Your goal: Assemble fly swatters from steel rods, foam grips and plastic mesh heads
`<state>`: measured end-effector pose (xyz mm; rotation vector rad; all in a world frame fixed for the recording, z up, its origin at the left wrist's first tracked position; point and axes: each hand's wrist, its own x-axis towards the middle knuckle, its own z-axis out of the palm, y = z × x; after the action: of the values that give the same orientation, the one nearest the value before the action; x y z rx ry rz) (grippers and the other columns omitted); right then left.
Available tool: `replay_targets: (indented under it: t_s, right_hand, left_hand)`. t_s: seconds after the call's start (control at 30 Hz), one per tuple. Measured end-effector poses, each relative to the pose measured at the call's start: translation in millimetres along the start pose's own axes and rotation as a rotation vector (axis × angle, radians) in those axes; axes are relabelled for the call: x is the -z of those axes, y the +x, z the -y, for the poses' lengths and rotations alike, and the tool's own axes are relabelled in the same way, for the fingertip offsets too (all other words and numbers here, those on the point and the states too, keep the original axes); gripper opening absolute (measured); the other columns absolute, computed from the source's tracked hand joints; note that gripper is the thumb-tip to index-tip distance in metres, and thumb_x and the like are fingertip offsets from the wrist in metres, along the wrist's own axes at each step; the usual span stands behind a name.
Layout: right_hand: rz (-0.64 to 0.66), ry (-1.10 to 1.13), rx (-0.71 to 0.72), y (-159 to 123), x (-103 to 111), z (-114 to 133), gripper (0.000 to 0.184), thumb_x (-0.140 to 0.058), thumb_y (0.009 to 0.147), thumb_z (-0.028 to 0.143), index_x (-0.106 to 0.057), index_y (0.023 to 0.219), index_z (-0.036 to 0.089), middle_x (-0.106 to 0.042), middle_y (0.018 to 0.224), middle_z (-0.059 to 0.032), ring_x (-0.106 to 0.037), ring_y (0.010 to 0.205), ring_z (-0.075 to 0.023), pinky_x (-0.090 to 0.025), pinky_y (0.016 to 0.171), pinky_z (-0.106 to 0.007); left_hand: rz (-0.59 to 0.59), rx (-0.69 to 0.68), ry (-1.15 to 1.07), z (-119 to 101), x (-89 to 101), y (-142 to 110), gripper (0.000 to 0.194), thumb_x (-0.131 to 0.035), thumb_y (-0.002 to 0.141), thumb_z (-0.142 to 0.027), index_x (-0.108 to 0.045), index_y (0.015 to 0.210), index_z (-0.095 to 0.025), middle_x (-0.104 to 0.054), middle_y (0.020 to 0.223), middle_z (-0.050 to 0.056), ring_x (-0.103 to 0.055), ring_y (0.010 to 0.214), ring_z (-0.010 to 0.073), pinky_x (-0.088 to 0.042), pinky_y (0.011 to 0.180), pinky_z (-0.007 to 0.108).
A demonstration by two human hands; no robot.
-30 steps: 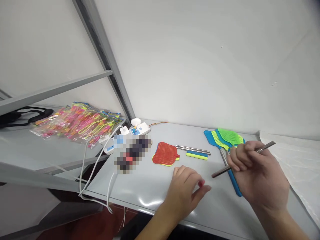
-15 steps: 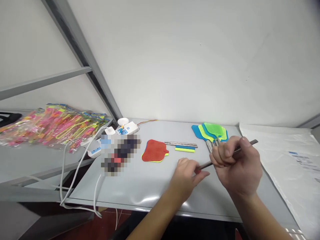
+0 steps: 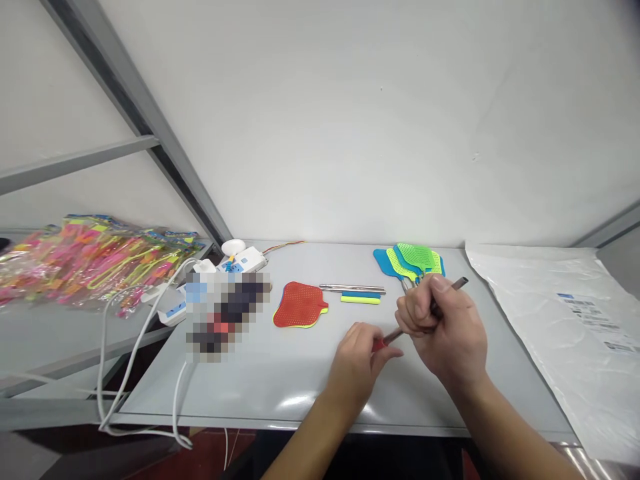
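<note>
My right hand [image 3: 445, 327] is wrapped in a fist round a dark metal rod [image 3: 393, 335], whose upper end sticks out past the thumb. Between the thumb and fingers of my left hand [image 3: 354, 360] is a red handle sleeve [image 3: 379, 344], mostly hidden, at the rod's lower end. Beyond the left hand lie a red perforated fly swatter head [image 3: 303, 304] with a yellow one under it, silver rods [image 3: 353, 288], and a blue sleeve [image 3: 361, 294] beside a yellow sleeve [image 3: 360, 300]. Several swatters with metal shafts, green one [image 3: 416, 256] on top, fan out behind the right hand.
White power strips [image 3: 247, 260] with cables stand at the left of the grey table [image 3: 240, 393], near a blurred-out patch. Bagged pink and yellow items [image 3: 107, 260] lie piled at far left. A white plastic bag [image 3: 540, 280] covers the right side.
My right fist has moved down the rod towards the left hand and closed tighter. More of the red sleeve shows at my left fingers. The view has shifted slightly right.
</note>
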<state>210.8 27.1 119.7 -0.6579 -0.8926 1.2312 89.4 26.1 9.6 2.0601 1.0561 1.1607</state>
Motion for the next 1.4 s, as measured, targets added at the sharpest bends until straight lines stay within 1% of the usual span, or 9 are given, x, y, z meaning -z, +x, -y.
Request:
replay_targets:
  t_s: [0.23,0.47,0.63,0.73,0.83,0.93,1.2,1.33,1.4]
  right_hand:
    - [0.028,0.092,-0.135,0.3,-12.6,-23.0,0.041,-0.05,0.093,0.039,-0.051,0.058,0.018,-0.023,0.048,0.0079,-0.021,0.042,-0.0067,-0.021,0.039,-0.021]
    - [-0.064,0.214,-0.148,9.5,-22.4,-28.8,0.042,-0.045,0.095,0.039,-0.048,0.058,0.019,-0.025,0.047,0.0083,-0.023,0.041,-0.0069,-0.039,0.051,-0.024]
    - [0.07,0.12,-0.221,16.6,-32.1,-26.2,0.033,-0.051,0.09,0.035,-0.062,0.064,0.017,-0.047,0.053,0.0015,-0.049,0.055,-0.0115,-0.047,0.068,-0.03]
    - [0.035,0.183,-0.291,19.7,-40.2,-26.7,0.034,-0.052,0.091,0.038,-0.061,0.065,0.017,-0.032,0.045,0.0073,-0.032,0.042,-0.0068,-0.044,0.054,-0.024]
    - [-0.068,0.241,-0.321,17.8,-50.0,-34.1,0.037,-0.053,0.091,0.045,-0.057,0.066,0.019,-0.014,0.045,0.0112,-0.01,0.039,-0.0054,-0.024,0.037,-0.018]
    - [-0.105,0.231,-0.316,10.1,-61.8,-44.6,0.036,-0.058,0.088,0.049,-0.054,0.066,0.02,-0.013,0.046,0.0118,-0.006,0.04,-0.0054,-0.015,0.034,-0.018]
    - [-0.027,0.225,-0.355,3.4,-87.0,-66.2,0.039,-0.063,0.085,0.05,-0.05,0.064,0.019,-0.014,0.044,0.0126,-0.008,0.039,-0.0042,-0.017,0.035,-0.017]
    - [0.085,0.181,-0.437,3.8,-95.4,-95.6,0.034,-0.059,0.087,0.051,-0.056,0.076,0.019,-0.015,0.047,0.0129,-0.013,0.04,-0.0045,-0.022,0.037,-0.016]
    - [0.2,0.069,-0.489,2.7,-98.8,-109.9,0.035,-0.052,0.09,0.054,-0.06,0.094,0.02,-0.028,0.05,0.0106,-0.03,0.042,-0.0064,-0.033,0.042,-0.018]
  left_hand:
    - [-0.052,0.132,-0.253,-14.1,10.9,1.4,0.02,-0.045,0.096,-0.034,-0.05,0.083,-0.019,-0.054,0.074,0.0,-0.046,0.062,0.0129,-0.035,0.059,0.024]
    - [0.257,0.43,-0.519,-20.1,54.9,3.0,0.033,-0.038,0.097,-0.046,-0.055,0.09,-0.019,-0.05,0.067,-0.003,-0.041,0.056,0.0109,-0.031,0.053,0.022]
    - [0.27,0.497,-0.447,-11.3,84.8,-7.8,0.035,-0.036,0.098,-0.043,-0.052,0.08,-0.018,-0.042,0.067,-0.004,-0.036,0.06,0.0107,-0.029,0.055,0.022]
    - [0.31,0.511,-0.434,-8.4,94.2,-16.2,0.035,-0.032,0.099,-0.042,-0.05,0.079,-0.019,-0.04,0.067,-0.004,-0.035,0.061,0.0108,-0.028,0.056,0.023]
    - [0.334,0.526,-0.437,-9.1,96.3,-25.2,0.036,-0.03,0.1,-0.043,-0.048,0.08,-0.019,-0.04,0.067,-0.004,-0.035,0.061,0.0111,-0.028,0.056,0.024]
    - [0.312,0.53,-0.437,-11.5,97.5,-34.3,0.039,-0.028,0.099,-0.048,-0.044,0.078,-0.019,-0.04,0.066,-0.004,-0.035,0.061,0.0115,-0.028,0.057,0.025]
    - [0.229,0.563,-0.408,-8.8,121.2,-52.7,0.039,-0.033,0.098,-0.051,-0.045,0.08,-0.019,-0.042,0.071,-0.003,-0.037,0.065,0.0113,-0.031,0.061,0.024]
    - [0.19,0.671,-0.732,9.8,123.0,-63.9,0.037,-0.039,0.096,-0.052,-0.047,0.084,-0.019,-0.034,0.066,-0.006,-0.029,0.053,0.0073,-0.024,0.047,0.02]
    - [0.145,0.7,-0.924,19.6,123.8,-69.3,0.033,-0.042,0.095,-0.052,-0.046,0.09,-0.02,-0.031,0.063,-0.008,-0.024,0.046,0.0055,-0.019,0.043,0.019]
